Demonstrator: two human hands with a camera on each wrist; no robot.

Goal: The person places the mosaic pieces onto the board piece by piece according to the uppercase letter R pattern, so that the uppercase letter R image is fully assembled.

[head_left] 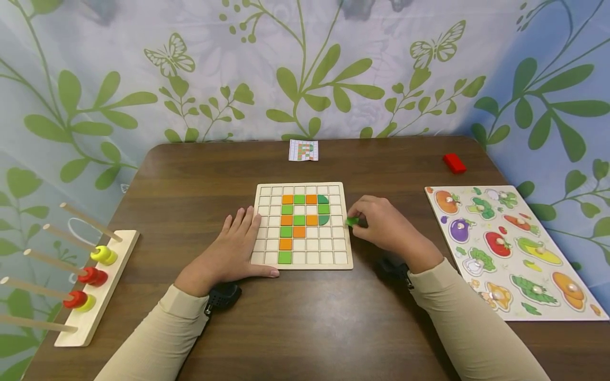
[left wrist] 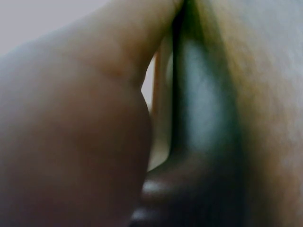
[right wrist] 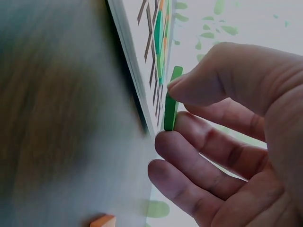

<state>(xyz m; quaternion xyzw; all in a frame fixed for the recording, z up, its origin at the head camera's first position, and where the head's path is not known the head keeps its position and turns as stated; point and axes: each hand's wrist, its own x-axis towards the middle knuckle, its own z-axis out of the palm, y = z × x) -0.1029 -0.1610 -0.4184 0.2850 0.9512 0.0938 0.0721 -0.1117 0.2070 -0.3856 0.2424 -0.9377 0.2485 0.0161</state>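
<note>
A pale wooden grid board [head_left: 329, 257] lies on the table, with orange and green tiles [head_left: 298, 220] set in a P-like pattern. My left hand [head_left: 229, 251] rests on the board's left edge, fingers straight and thumb along the near edge. In the left wrist view only a blurred hand and a dark shape show. Just off the board's right side, my right hand [head_left: 386, 225] pinches a small green tile [right wrist: 171, 101] between thumb and fingers. The right wrist view has this tile on edge, beside the board's rim [right wrist: 137, 85].
A printed pattern card [head_left: 303, 150] lies beyond the board. To the right are a vegetable puzzle board [head_left: 514, 248] and a red block [head_left: 455, 163]. On the left stands a wooden peg rack [head_left: 114, 264] with red and yellow beads. A patterned cloth [head_left: 214, 69] hangs behind the table.
</note>
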